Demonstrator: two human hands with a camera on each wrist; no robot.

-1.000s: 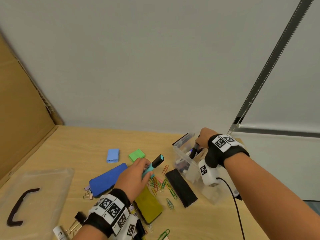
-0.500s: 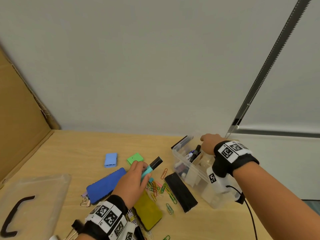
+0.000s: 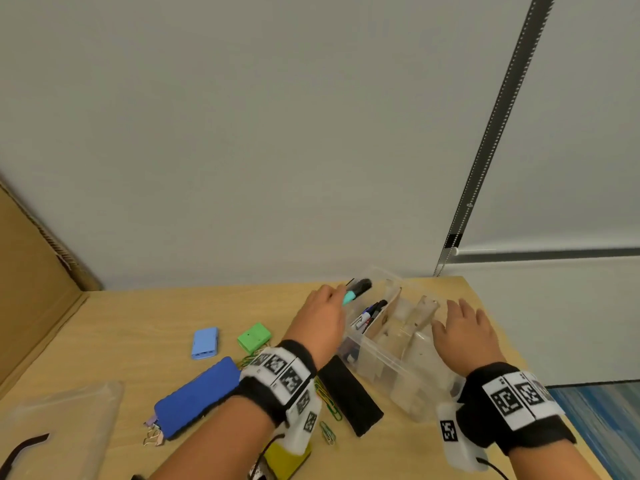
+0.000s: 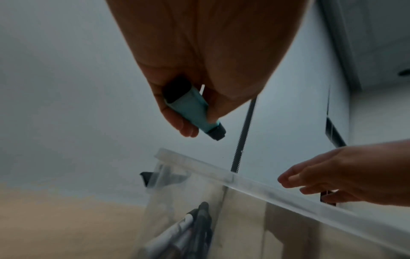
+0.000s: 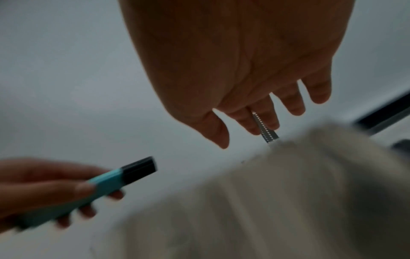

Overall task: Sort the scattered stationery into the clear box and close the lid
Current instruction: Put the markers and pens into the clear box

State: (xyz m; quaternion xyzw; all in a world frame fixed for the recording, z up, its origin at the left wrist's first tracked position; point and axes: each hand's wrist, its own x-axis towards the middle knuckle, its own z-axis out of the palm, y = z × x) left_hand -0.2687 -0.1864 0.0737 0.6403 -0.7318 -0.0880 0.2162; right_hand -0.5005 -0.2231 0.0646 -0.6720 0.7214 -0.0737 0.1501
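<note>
Head view shows your left hand (image 3: 320, 318) gripping a teal highlighter (image 3: 356, 292) — fingers and thumb curled round its barrel, black cap pointing away from you, held over the far left end of the clear box (image 3: 388, 362). Your right hand (image 3: 462, 332) hovers above the right side of the box with fingers straight and spread, holding nothing; the right wrist view confirms the bare palm. The box stands lidless on the wooden surface (image 3: 138, 317), with dark markers (image 3: 370, 311) leaning in its left compartment and dividers beside them.

Still out on the surface: a black eraser (image 3: 349, 393) just beside the box's near wall, coloured paper clips (image 3: 327, 410) next to it, a dark blue case (image 3: 197, 393), a light blue piece (image 3: 205, 342), a green piece (image 3: 254, 337) and a yellow item (image 3: 287, 460) under your left wrist. The clear lid (image 3: 62, 427) with its black handle lies well apart — at far left.
</note>
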